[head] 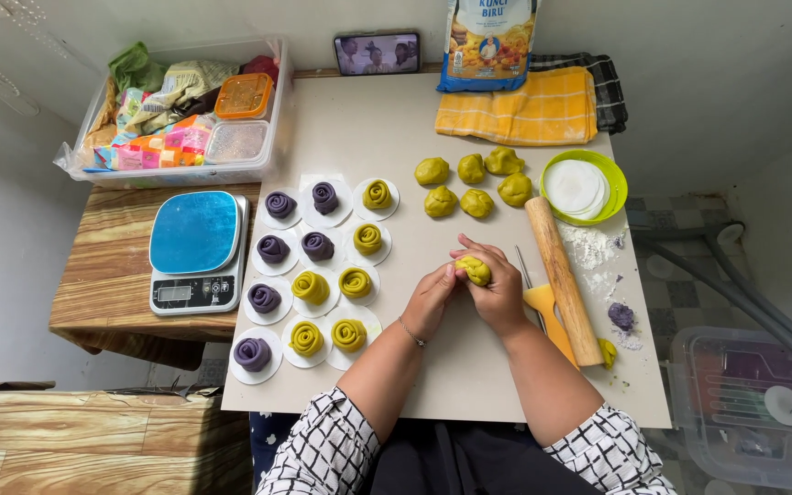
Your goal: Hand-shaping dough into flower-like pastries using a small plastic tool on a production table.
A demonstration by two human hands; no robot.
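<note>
Above the table (469,367), both hands' fingers (480,249) apparently pinch dough (474,269).

B/w checked sleeves, thin bracelet (412,334) on left wrist.

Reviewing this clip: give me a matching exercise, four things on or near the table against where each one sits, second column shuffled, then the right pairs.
1. rolling pin
2. kitchen scale
3. green bowl
4. yellow cloth

A. on the wooden side table, left of the paper rounds
B. folded at the table's far edge
C. lying just beside the right hand
D. far right, holding white paper rounds

Pairs: 1-C, 2-A, 3-D, 4-B
</note>
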